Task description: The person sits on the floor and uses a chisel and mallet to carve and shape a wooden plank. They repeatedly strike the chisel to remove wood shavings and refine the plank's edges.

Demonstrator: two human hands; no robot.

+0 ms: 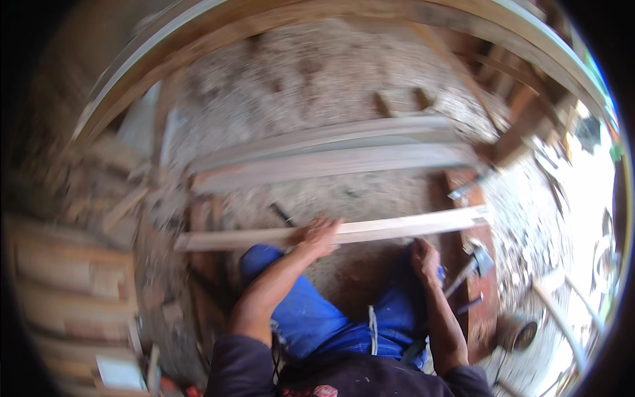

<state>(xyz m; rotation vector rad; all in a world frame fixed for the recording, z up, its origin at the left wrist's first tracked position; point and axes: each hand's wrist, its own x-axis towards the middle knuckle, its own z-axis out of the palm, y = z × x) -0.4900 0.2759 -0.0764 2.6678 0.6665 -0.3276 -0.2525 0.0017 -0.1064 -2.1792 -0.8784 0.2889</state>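
Note:
A pale narrow board [410, 223] lies crosswise over two reddish wooden supports [479, 291] in front of my seated body. My left hand [319, 233] grips it left of the middle, fingers curled over it. My right hand [424, 258] is curled by my right knee, just below the board; what it holds, if anything, is hidden. A tool with a metal head, like an axe or adze [481, 259], rests on the right support beside that hand. A small dark object [281, 214] lies beyond the board.
Two longer planks [331, 163] lie farther back on the supports. A wooden beam [317, 16] arches across the top. Stacked wooden panels [73, 284] stand at left, with wood scraps nearby. At right are a round metal object [512, 333] and a pale frame [555, 317]. Shavings cover the ground.

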